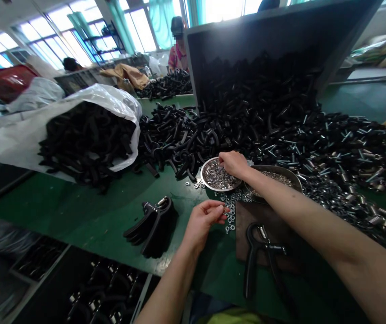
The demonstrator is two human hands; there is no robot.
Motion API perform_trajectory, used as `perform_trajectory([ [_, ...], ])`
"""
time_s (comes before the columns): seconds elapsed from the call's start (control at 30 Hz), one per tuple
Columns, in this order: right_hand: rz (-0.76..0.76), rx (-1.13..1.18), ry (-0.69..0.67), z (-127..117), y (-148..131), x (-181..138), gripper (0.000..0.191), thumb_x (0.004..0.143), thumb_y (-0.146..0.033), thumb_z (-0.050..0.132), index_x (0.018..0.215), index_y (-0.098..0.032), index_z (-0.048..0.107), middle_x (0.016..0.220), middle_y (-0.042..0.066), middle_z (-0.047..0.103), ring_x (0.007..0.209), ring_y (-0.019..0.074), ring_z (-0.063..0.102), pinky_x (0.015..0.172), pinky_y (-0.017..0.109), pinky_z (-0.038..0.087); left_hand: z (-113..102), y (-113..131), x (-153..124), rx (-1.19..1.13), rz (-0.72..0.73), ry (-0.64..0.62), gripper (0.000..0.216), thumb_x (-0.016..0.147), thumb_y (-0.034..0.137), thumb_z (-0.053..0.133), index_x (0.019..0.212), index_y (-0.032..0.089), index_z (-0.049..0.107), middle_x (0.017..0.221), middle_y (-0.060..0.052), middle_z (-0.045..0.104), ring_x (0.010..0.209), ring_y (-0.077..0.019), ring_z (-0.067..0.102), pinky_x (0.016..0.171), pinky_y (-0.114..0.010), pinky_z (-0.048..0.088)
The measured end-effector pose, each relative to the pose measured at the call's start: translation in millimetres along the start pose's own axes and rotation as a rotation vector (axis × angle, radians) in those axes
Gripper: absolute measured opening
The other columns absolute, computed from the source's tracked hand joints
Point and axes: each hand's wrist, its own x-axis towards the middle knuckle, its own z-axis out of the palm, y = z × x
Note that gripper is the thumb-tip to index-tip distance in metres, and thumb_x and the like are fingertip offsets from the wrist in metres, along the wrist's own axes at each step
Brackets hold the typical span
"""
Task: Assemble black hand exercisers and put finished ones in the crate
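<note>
My right hand (233, 164) reaches over a round dish (203, 181) full of small metal parts. Its fingertips are pinched together at the parts, and what they hold, if anything, is hidden. Beside loose nuts (229, 220) on the green table, my left hand (209, 214) pinches a small piece too tiny to name. On a brown board (243, 216) in front of me rests a black hand grip (252, 252) with a spring and a bolt across it. More assembled hand grips (157, 225) stand bunched together on the left.
A second round tray (297, 177) holds small parts. Black handles spill from a large bin (233, 40) and a white bag (118, 96). Bolts and springs (378, 218) are heaped at right. A crate (138, 297) of finished grips sits lower left. Another person (179, 56) is across the table.
</note>
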Motion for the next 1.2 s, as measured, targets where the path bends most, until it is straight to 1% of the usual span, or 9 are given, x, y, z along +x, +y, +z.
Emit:
perform_trajectory([
  [0.1, -0.037, 0.093, 0.028, -13, 11, -42, 0.021, 0.083, -0.020, 0.053, 0.096, -0.021, 0.069, 0.095, 0.004, 0.070, 0.090, 0.0164, 0.062, 0.079, 0.026, 0.043, 6, -8, -8, 0.208, 0.069, -0.017, 0.025, 0.069, 0.037, 0.072, 0.078, 0.014, 0.067, 0.068, -0.001, 0.065, 0.060, -0.0107, 0.055, 0.060, -0.023, 0.043],
  [0.23, -0.088, 0.350, 0.033, -20, 30, -125, 0.017, 0.082, -0.018, 0.052, 0.084, -0.019, 0.070, 0.088, 0.002, 0.068, 0.077, 0.0127, 0.062, 0.074, 0.025, 0.045, 20, -25, -20, 0.581, 0.266, -0.108, 0.015, 0.075, 0.032, 0.067, 0.071, 0.018, 0.068, 0.074, -0.001, 0.062, 0.071, -0.0141, 0.055, 0.065, -0.024, 0.040],
  [0.33, 0.013, 0.497, -0.043, -9, 42, -179, 0.017, 0.081, -0.018, 0.051, 0.086, -0.019, 0.067, 0.086, 0.002, 0.067, 0.070, 0.0127, 0.061, 0.069, 0.027, 0.047, 33, -38, -27, 0.769, 0.357, -0.182, 0.011, 0.079, 0.028, 0.063, 0.074, 0.019, 0.068, 0.077, -0.002, 0.060, 0.076, -0.0157, 0.056, 0.069, -0.025, 0.040],
  [0.4, 0.095, 0.587, -0.038, 3, 45, -199, 0.015, 0.079, -0.018, 0.052, 0.090, -0.019, 0.063, 0.085, 0.002, 0.067, 0.074, 0.0137, 0.062, 0.070, 0.027, 0.048, 40, -45, -29, 0.862, 0.388, -0.191, 0.009, 0.079, 0.025, 0.062, 0.075, 0.020, 0.067, 0.077, -0.002, 0.059, 0.078, -0.0163, 0.055, 0.069, -0.026, 0.039],
  [0.53, 0.142, 0.600, -0.002, 16, 43, -208, 0.019, 0.076, -0.014, 0.053, 0.093, -0.019, 0.058, 0.081, 0.001, 0.066, 0.074, 0.0141, 0.062, 0.068, 0.026, 0.047, 49, -51, -30, 0.964, 0.430, -0.176, 0.008, 0.081, 0.023, 0.060, 0.077, 0.019, 0.065, 0.079, -0.002, 0.057, 0.079, -0.0161, 0.054, 0.070, -0.026, 0.039],
  [0.7, 0.054, 0.438, 0.005, 8, 35, -204, 0.027, 0.072, -0.006, 0.049, 0.094, -0.018, 0.057, 0.075, 0.000, 0.062, 0.072, 0.0133, 0.058, 0.066, 0.024, 0.043, 53, -50, -30, 1.013, 0.424, -0.197, 0.009, 0.082, 0.024, 0.059, 0.078, 0.018, 0.065, 0.080, -0.002, 0.057, 0.079, -0.0159, 0.054, 0.069, -0.025, 0.040],
  [0.93, -0.039, 0.314, 0.030, 10, 31, -207, 0.023, 0.077, -0.006, 0.048, 0.095, -0.017, 0.056, 0.083, 0.003, 0.062, 0.077, 0.0141, 0.056, 0.070, 0.024, 0.042, 57, -49, -32, 1.092, 0.452, -0.197, 0.009, 0.082, 0.023, 0.057, 0.078, 0.018, 0.063, 0.080, -0.003, 0.057, 0.077, -0.0159, 0.055, 0.068, -0.026, 0.041],
  [1.1, -0.189, -0.015, -0.018, 18, 18, -211, 0.016, 0.084, -0.012, 0.045, 0.088, -0.016, 0.059, 0.085, 0.009, 0.063, 0.085, 0.0205, 0.053, 0.070, 0.030, 0.042, 63, -52, -35, 1.462, 0.693, -0.274, 0.019, 0.088, 0.020, 0.045, 0.085, 0.018, 0.064, 0.087, -0.008, 0.060, 0.082, -0.0196, 0.053, 0.070, -0.029, 0.042],
  [1.2, -0.185, 0.016, 0.008, 14, 26, -220, 0.020, 0.087, -0.016, 0.045, 0.099, -0.017, 0.061, 0.093, 0.008, 0.065, 0.090, 0.0203, 0.055, 0.075, 0.031, 0.044, 65, -52, -36, 1.632, 0.727, -0.312, 0.022, 0.090, 0.020, 0.042, 0.087, 0.019, 0.064, 0.087, -0.008, 0.061, 0.079, -0.0194, 0.053, 0.067, -0.029, 0.041],
])
